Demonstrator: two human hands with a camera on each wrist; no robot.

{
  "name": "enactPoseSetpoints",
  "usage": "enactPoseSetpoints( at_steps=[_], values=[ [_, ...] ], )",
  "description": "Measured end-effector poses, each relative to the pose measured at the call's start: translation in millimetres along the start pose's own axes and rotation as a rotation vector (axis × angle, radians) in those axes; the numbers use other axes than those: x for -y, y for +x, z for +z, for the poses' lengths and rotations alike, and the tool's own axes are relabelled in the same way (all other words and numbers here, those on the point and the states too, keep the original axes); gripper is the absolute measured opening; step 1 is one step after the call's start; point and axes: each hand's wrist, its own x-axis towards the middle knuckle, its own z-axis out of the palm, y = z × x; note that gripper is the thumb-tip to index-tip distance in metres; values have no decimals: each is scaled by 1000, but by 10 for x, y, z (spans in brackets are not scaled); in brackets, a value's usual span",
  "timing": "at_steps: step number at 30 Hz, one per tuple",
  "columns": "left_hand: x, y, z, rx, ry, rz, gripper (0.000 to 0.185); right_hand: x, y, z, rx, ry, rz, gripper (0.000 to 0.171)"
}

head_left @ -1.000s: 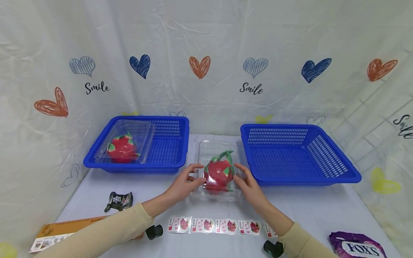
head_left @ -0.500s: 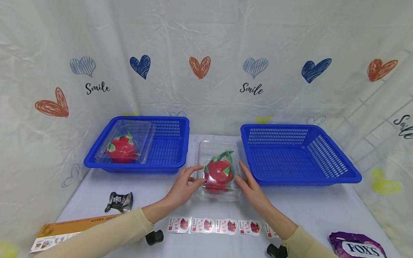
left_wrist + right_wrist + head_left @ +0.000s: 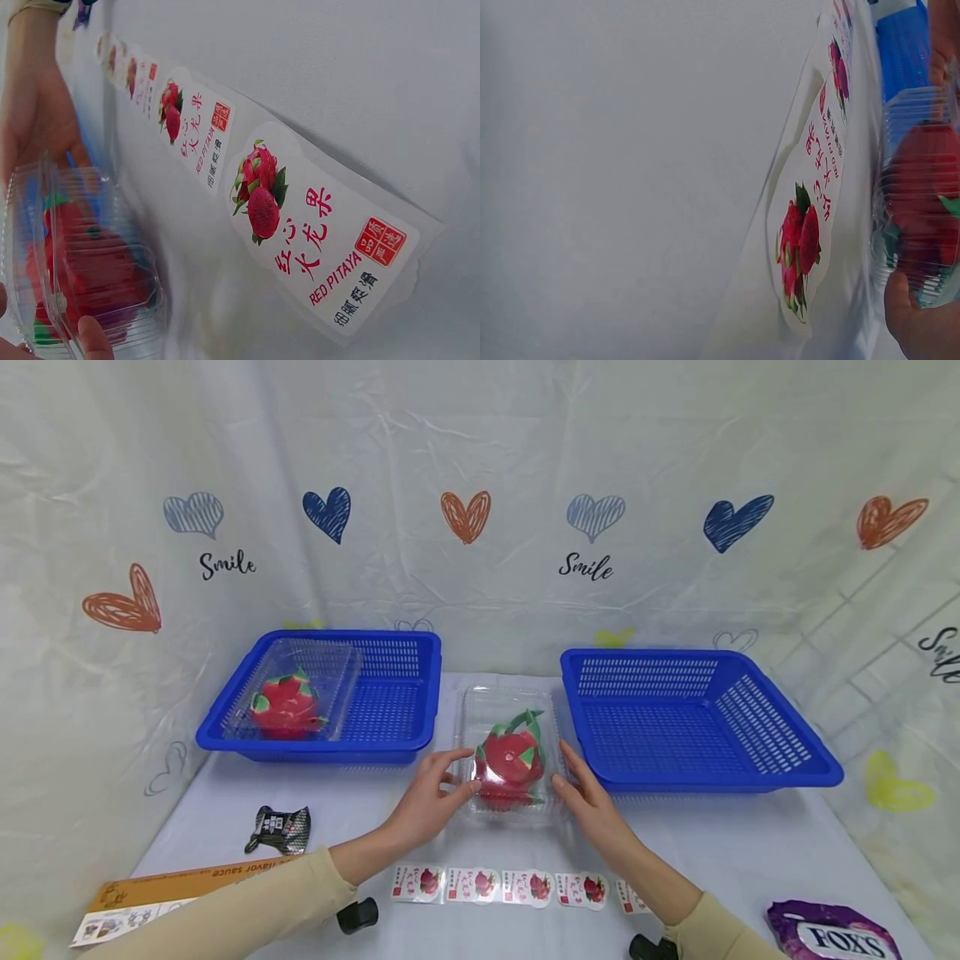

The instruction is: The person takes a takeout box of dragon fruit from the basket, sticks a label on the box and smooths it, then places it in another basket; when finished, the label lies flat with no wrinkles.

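Note:
A clear plastic clamshell box [image 3: 507,697] stands closed on the white table, holding a red and green dragon fruit [image 3: 510,760]. My left hand [image 3: 427,797] grips the box's left side, thumb and forefinger bent at its edge; the thumb shows against the ridged plastic in the left wrist view. At the opposite side is my right hand [image 3: 600,814], its fingers loosely extended along the edge and its thumb tip right at the box wall. Between the forearms lies a row of red pitaya stickers [image 3: 472,885] on a backing strip [image 3: 420,232].
Behind on the left, a blue basket [image 3: 397,747] contains another boxed dragon fruit [image 3: 287,706]. A second blue basket [image 3: 697,781] stands right. Near the front are a black snack packet [image 3: 279,829], an orange and white carton [image 3: 172,881] and a purple FOX'S bag [image 3: 828,931].
My right hand has eased slightly right, its fingers moving from over the box lid out to its edge. My left hand and the box stay nearly in place.

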Motion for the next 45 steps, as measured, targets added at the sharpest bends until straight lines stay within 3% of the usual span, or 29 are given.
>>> enactPoseSetpoints(
  at_steps=[6,11,17,21,33,37,40,42,45],
  values=[
    [9,-5,9,-19,6,17,47,0,-17,-3,6,4,-18,62],
    [-16,-92,76,-52,28,59,40,8,-60,-2,7,-19,-23,62],
    [-50,-206,128,-30,50,107,36,26,-145,-18,12,-49,19,62],
    [-43,-206,127,-42,74,106,34,26,-157,-33,11,-55,46,62],
    [-68,-240,152,-77,71,90,33,-12,-148,-63,27,-19,5,59],
    [-97,-326,180,-177,110,149,31,-3,-269,-106,30,-32,14,57],
    [-117,-404,221,-228,129,249,27,8,-397,-149,29,-37,20,56],
    [-133,-458,264,-220,133,326,24,16,-484,-183,22,-39,19,55],
    [-167,-521,348,-143,103,441,21,25,-599,-255,4,-40,23,54]
  ],
)
